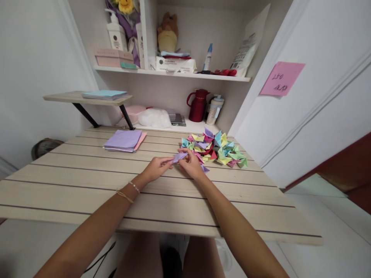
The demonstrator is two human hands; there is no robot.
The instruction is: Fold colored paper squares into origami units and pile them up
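My left hand point(156, 167) and my right hand point(191, 164) meet over the wooden table point(87, 185), both pinching a small folded lilac paper piece point(179, 156). The fingers of each hand are closed on it. Just beyond my right hand lies a heap of folded paper pieces point(216, 148) in pink, yellow, blue, green, red and purple. A stack of flat lilac and pink paper sheets point(124, 140) rests on the table to the far left of my hands.
A small raised shelf point(84, 98) holds light blue sheets. Behind the table stand a red jug point(198, 105), a bottle and a white bag. An upper shelf point(174, 74) carries boxes and bottles. A pink note point(281, 78) hangs on the white door at right.
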